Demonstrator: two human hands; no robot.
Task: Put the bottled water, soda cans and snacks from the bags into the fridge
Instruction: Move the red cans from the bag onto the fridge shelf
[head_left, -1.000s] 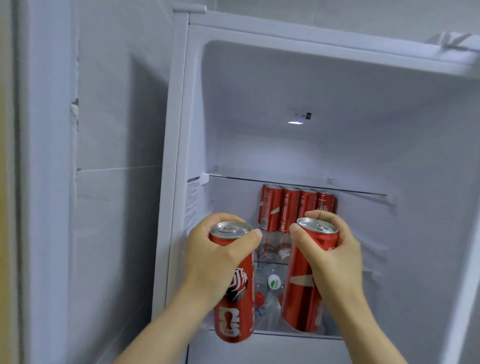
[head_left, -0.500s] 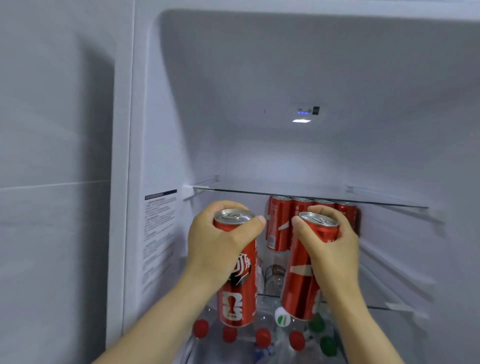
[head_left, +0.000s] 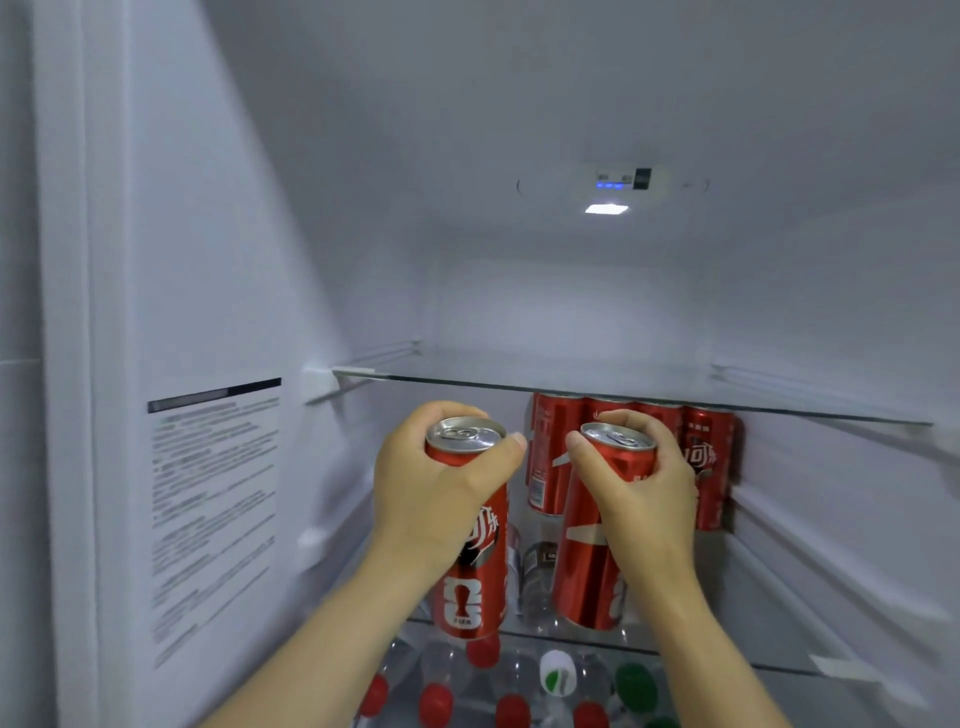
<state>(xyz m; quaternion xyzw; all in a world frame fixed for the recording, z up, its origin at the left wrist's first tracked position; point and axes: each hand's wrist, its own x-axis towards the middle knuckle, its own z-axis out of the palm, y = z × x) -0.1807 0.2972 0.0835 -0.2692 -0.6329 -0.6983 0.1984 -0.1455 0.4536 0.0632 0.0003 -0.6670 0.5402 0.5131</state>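
At the centre of the frame my left hand (head_left: 441, 499) and right hand (head_left: 641, 499) each wrap a red can, left can (head_left: 475, 597) and right can (head_left: 592, 577), over the middle shelf (head_left: 779, 657). A row of cans (head_left: 550, 452) stands at its back and bottles (head_left: 556, 675) fill the level below, so I judge stocking well underway; snacks aren't visible.

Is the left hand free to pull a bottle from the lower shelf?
Probably not: the left hand is wrapped around a red can, and the bottles sit below the glass shelf.
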